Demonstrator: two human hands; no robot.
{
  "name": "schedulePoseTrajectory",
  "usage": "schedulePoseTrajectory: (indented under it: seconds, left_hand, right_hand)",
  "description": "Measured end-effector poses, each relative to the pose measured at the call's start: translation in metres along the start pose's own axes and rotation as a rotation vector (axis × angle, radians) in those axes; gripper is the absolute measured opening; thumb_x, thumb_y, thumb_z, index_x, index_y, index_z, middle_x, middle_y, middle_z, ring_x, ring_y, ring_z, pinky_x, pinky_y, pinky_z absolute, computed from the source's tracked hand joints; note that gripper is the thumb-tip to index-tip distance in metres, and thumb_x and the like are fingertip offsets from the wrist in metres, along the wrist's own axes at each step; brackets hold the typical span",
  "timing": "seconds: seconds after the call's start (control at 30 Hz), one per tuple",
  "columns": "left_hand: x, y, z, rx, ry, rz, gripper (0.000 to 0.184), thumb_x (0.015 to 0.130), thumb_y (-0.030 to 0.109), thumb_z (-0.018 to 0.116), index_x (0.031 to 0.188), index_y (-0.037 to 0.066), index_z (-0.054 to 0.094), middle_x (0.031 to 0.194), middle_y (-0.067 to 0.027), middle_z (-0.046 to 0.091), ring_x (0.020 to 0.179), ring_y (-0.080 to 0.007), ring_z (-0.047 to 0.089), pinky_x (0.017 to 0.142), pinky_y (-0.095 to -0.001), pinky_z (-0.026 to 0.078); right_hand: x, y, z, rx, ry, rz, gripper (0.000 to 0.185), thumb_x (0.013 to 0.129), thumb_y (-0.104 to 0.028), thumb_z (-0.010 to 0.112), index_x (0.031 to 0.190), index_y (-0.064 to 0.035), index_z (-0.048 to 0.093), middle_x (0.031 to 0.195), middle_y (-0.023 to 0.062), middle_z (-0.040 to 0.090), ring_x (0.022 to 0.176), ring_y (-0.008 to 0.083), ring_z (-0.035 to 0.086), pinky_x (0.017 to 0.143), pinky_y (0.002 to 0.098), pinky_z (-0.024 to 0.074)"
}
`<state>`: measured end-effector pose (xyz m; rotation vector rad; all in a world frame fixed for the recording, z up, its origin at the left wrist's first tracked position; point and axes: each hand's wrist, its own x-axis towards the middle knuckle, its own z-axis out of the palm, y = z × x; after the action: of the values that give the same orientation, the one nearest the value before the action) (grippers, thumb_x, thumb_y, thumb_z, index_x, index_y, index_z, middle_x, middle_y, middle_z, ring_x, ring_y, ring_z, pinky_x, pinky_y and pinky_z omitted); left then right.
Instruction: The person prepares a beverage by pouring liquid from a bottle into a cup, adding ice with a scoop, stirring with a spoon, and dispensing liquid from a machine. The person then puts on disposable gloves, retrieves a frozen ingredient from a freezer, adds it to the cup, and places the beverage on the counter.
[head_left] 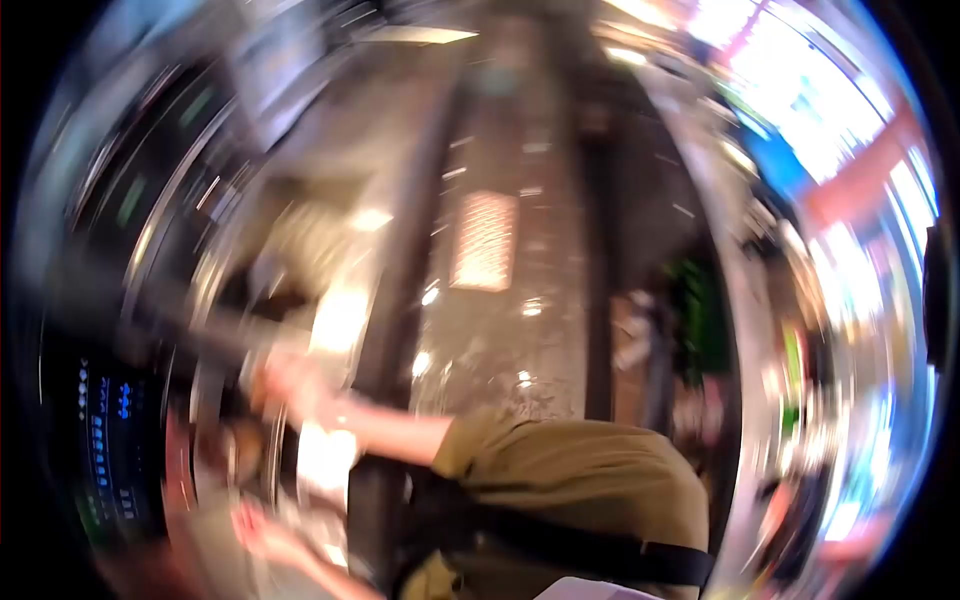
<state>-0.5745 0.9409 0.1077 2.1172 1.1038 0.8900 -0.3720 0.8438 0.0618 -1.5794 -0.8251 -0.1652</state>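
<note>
The view is smeared by motion. My right hand [290,385] reaches left from an olive sleeve [580,460], over the edge of a bright metal counter [338,315]. Its fingers seem wrapped round the end of a dark, blurred long thing [180,325] that stretches to the left. Lower down, my left hand [255,530] is over the same counter side, below the right one; its fingers are too blurred to read. A round brownish thing [240,450] lies between the two hands.
A wet, shiny floor [490,350] with a lit grate-like patch [485,240] runs ahead. Left of it are a pale basket-like shape [310,235] and dark equipment. To the right stand a green crate-like thing [690,310] and a long metal counter [745,400] with blurred items.
</note>
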Motion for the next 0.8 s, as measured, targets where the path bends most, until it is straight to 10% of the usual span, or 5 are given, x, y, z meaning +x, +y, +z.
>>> schedulePoseTrajectory:
  seconds: [0.07, 0.1, 0.13, 0.3, 0.8]
  left_hand:
    - [-0.022, 0.032, 0.006, 0.089, 0.136, 0.132, 0.022, 0.081, 0.009, 0.05, 0.099, -0.004, 0.054, 0.093, -0.0145, 0.059, 0.084, -0.0223, 0.055, 0.078, -0.0326, 0.044]
    - [-0.022, 0.016, 0.015, -0.48, 0.2, -0.156, 0.028, 0.08, 0.01, 0.052, 0.106, -0.002, 0.05, 0.097, -0.0134, 0.056, 0.087, -0.0214, 0.054, 0.079, -0.0315, 0.043]
    - [-0.022, 0.032, 0.01, -0.196, 0.15, -0.192, 0.039, 0.079, 0.011, 0.054, 0.114, 0.002, 0.043, 0.104, -0.0127, 0.052, 0.094, -0.021, 0.051, 0.083, -0.0324, 0.042]
    - [-0.017, 0.021, 0.044, -0.516, 0.108, 0.047, 0.105, 0.064, 0.017, 0.071, 0.134, 0.012, -0.006, 0.134, -0.018, 0.018, 0.126, -0.028, 0.018, 0.102, -0.0387, 0.015]
    - [0.008, 0.047, 0.043, -0.496, 0.157, 0.007, 0.115, 0.056, 0.013, 0.077, 0.131, 0.005, -0.009, 0.126, -0.0208, 0.026, 0.111, -0.029, 0.036, 0.094, -0.0364, 0.032]
  right_hand:
    - [0.018, -0.039, -0.024, 0.827, -0.084, 0.269, 0.015, 0.086, -0.022, 0.043, 0.09, -0.0078, 0.046, 0.087, 0.0055, 0.05, 0.083, 0.0169, 0.047, 0.07, 0.0322, 0.0422]
    - [0.021, -0.055, -0.027, 1.035, -0.095, 0.363, 0.013, 0.086, -0.019, 0.044, 0.088, -0.0066, 0.046, 0.085, 0.006, 0.05, 0.079, 0.017, 0.049, 0.067, 0.0305, 0.0432]
    - [0.022, -0.073, -0.03, 1.144, -0.1, 0.422, 0.011, 0.085, -0.017, 0.044, 0.085, -0.0054, 0.045, 0.083, 0.0066, 0.05, 0.075, 0.0171, 0.051, 0.064, 0.0288, 0.0441]
    - [0.016, -0.089, -0.032, 0.907, 0.122, 0.642, 0.035, 0.084, -0.022, 0.051, 0.113, -0.0054, 0.041, 0.099, 0.0037, 0.049, 0.082, 0.0108, 0.049, 0.067, 0.0209, 0.0402]
    - [0.02, -0.122, -0.019, 0.534, 0.06, 0.423, 0.036, 0.081, -0.015, 0.055, 0.112, -0.0016, 0.043, 0.105, 0.0074, 0.048, 0.095, 0.0134, 0.046, 0.083, 0.0254, 0.0365]
